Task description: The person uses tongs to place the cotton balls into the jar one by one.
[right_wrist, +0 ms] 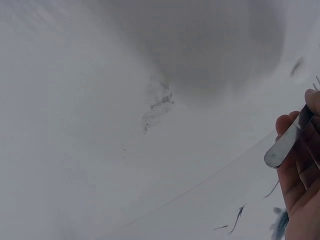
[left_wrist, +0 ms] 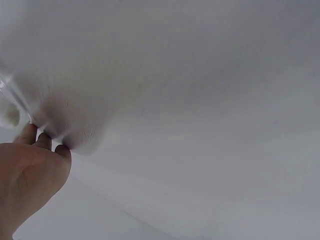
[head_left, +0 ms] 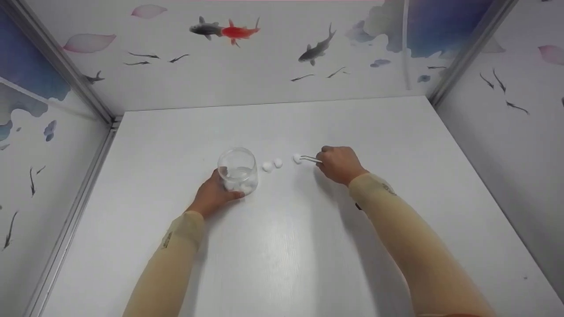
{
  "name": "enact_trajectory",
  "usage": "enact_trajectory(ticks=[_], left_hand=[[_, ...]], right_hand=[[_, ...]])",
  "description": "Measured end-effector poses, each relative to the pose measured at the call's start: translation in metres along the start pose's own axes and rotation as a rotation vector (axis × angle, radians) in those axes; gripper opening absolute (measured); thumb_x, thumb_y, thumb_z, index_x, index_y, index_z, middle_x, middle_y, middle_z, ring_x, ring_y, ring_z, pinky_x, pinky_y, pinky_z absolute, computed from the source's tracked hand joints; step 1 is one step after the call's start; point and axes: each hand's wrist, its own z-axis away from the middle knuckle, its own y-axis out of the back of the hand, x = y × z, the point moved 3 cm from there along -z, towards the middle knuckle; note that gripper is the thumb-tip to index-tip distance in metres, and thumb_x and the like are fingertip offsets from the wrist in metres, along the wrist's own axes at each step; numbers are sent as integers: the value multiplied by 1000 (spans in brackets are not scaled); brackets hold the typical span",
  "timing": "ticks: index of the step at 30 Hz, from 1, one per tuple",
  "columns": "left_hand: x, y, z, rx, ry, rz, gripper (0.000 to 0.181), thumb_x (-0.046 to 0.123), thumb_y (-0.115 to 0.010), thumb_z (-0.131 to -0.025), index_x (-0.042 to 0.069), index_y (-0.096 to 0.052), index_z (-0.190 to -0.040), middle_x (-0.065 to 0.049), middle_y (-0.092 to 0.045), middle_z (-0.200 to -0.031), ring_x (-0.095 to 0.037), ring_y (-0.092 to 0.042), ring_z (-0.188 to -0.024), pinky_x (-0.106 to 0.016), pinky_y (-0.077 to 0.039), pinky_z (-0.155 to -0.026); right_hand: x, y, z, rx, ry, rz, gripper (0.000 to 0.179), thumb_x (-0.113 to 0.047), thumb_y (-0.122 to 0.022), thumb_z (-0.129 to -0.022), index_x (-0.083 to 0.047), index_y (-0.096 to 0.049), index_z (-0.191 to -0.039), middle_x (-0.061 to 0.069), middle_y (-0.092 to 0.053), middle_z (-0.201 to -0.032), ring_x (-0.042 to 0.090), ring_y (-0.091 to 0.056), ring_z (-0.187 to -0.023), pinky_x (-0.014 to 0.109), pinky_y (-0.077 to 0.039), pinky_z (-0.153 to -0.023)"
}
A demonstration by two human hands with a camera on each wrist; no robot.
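Observation:
A clear round jar (head_left: pixel 238 165), open at the top with several white cotton balls at its bottom, stands on the white table. My left hand (head_left: pixel 213 196) grips its left side, thumb across the front near the base; in the left wrist view my left hand's fingertips (left_wrist: pixel 50 140) show against the jar's side. Metal tweezers (head_left: pixel 312 159) are pinched in my right hand (head_left: pixel 340 164), pointing left. Their tips are at a cotton ball (head_left: pixel 296 159) above or on the table. In the right wrist view the tweezers' rounded back end (right_wrist: pixel 280 152) sticks out from my fingers.
Two more cotton balls, a left one (head_left: pixel 267 167) and a right one (head_left: pixel 278 163), lie on the table (head_left: pixel 273 246) just right of the jar. White panels printed with fish, such as the back panel (head_left: pixel 264 79), enclose the table's back and sides.

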Motion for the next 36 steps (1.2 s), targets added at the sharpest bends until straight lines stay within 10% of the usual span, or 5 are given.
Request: enact_trajectory(ticks=[36], left_hand=[[2, 1, 2, 4, 28, -16, 110, 46, -83, -79, 6, -18, -158, -18, -34, -157, -35, -29, -145, -49, -22, -119]], right_hand=[[-8, -10, -11, -20, -22, 113, 14, -7, -65, -93, -4, -78, -90, 7, -69, -80, 20, -59, -57, 39, -56, -53]])
